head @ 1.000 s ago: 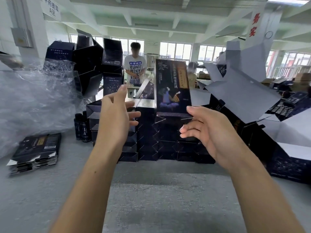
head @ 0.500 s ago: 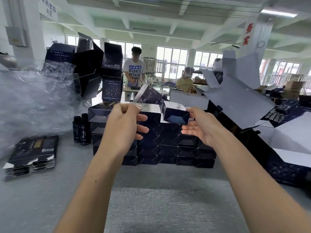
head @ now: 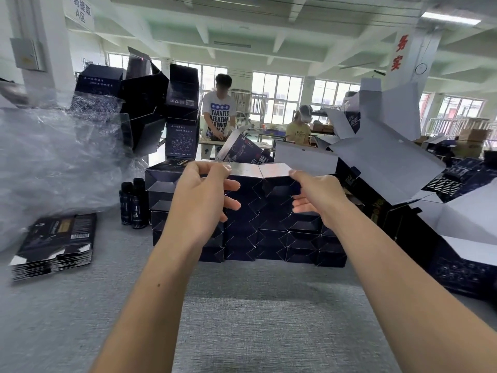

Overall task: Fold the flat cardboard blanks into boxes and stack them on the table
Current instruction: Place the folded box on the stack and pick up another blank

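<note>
Above the grey table (head: 242, 319), the left hand's (head: 201, 200) fingers curl loosely at the stack of boxes (head: 269, 238), pinch unclear. The right hand (head: 320, 197), fingers relaxed, thumbs the folded box (head: 274, 171) level on the top row, probably squaring it. Half a second ago that box hung tilted above the row.

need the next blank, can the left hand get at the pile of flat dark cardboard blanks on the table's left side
Probably yes: the pile of flat dark cardboard blanks lies uncovered on the grey table, to the left of the left hand, with bare tabletop between.
</note>
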